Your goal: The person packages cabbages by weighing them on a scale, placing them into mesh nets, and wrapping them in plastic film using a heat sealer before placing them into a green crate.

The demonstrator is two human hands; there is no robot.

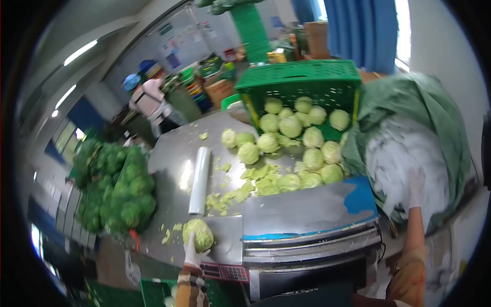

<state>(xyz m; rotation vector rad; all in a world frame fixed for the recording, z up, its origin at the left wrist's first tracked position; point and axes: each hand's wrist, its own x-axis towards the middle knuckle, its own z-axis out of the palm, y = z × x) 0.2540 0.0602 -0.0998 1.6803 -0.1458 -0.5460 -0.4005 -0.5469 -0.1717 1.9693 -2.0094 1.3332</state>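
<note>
My left hand [193, 251], in a white glove, is closed around the near side of a cabbage [198, 234] at the scale's metal plate [225, 235]. My right hand [416, 187], also gloved, reaches into a green sack [445, 112] among white foam-like or plastic pieces [404, 148]. Its fingers point away from me and lie spread on the white material; I see nothing held in it. A plastic film roll [200, 180] lies on the steel table [171, 153]. Several cabbages [290, 126] spill from a tipped green crate [299, 72], with loose leaves in front.
Net bags of green vegetables [120, 189] stand at the left. A co-worker [151, 102] in a blue cap is beyond the table. Below the scale's keypad [225, 272] is another green crate [156, 289]. A metal-edged machine [312, 240] borders the near side.
</note>
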